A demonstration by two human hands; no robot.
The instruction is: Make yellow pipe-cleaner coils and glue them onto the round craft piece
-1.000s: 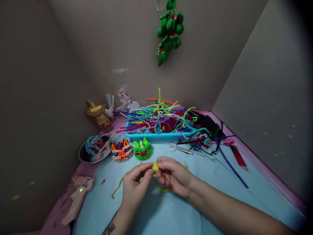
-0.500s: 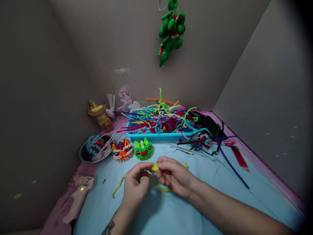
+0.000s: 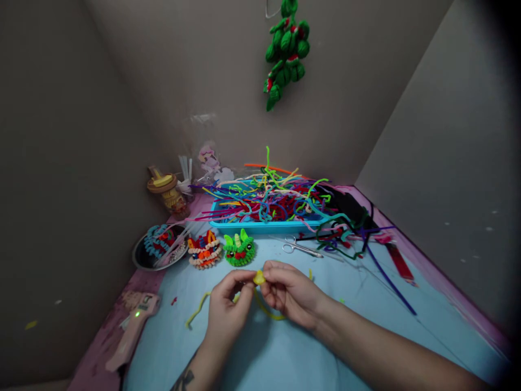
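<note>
Between my fingertips is a small bent piece of yellow pipe cleaner (image 3: 259, 277), its tip shaped into a little cone or loop. My left hand (image 3: 232, 304) pinches it from the left with thumb and forefinger. From the right, my right hand (image 3: 291, 293) grips the same piece, its fingers curled. A yellow length curves below the hands, and more yellow ends show left of my left hand and behind my right. Just beyond stand a green pipe-cleaner animal head (image 3: 239, 248) and an orange and cream one (image 3: 204, 251).
A blue tray (image 3: 260, 227) heaped with coloured pipe cleaners stands at the back. Scissors (image 3: 301, 247) lie before it. At left are a metal bowl (image 3: 140, 263), a pink glue gun (image 3: 132, 334) and a cup (image 3: 165, 190). Purple and dark green strands (image 3: 391, 277) lie at right.
My left thumb has straightened and moved up toward the yellow piece. My right hand keeps its grip, and the things on the table stay put.
</note>
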